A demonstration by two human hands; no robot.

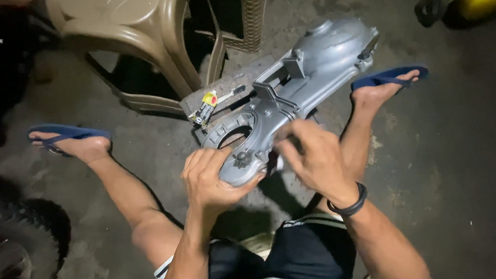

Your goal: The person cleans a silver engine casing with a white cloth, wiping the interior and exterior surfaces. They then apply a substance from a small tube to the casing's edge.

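Seated on a concrete floor (436,164), a person's left hand (210,179) grips the near end of a long grey metal engine cover (300,86); the blurred right hand (314,156) rests against it, grip unclear.

Engine cover (294,97) lies diagonally across the block (227,94) on the floor (452,182), near end toward the person, far end up-right. Left hand (210,179) grips its near end from the left; right hand (314,159) sits on it just to the right. Small tube (207,105) and a brush (230,94) lie on the block's left part, beside the cover. Chair (135,34) stands behind-left of the block. Tyre (20,241) at the floor's near-left corner.
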